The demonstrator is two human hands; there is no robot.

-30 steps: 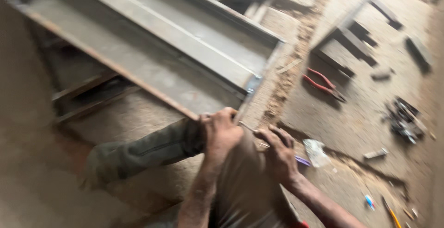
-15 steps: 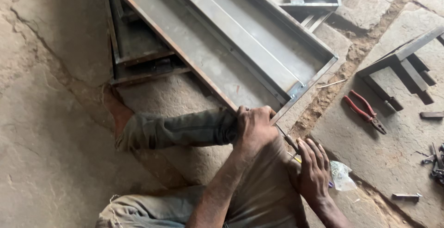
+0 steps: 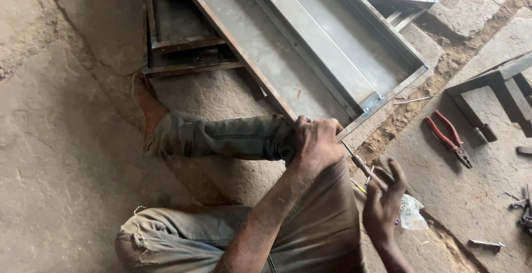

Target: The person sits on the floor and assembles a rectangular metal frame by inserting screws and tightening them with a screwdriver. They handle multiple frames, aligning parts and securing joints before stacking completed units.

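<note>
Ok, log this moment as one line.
left hand: on frame corner | right hand: holds rod | pliers: on floor

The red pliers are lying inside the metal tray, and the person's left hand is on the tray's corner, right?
Not quite. The head view shows the red pliers lying on the stone floor beside the metal tray, not inside it. The left hand does rest on the tray's corner.

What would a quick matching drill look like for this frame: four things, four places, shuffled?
Things:
1. left hand
2. right hand
3. pliers
4. metal tray

Places:
A. on the stone floor at the right
B. gripping the near corner of the tray
C. around a thin rod below the corner
D. top centre, running diagonally

Pairs: 1-B, 2-C, 3-A, 4-D
</note>
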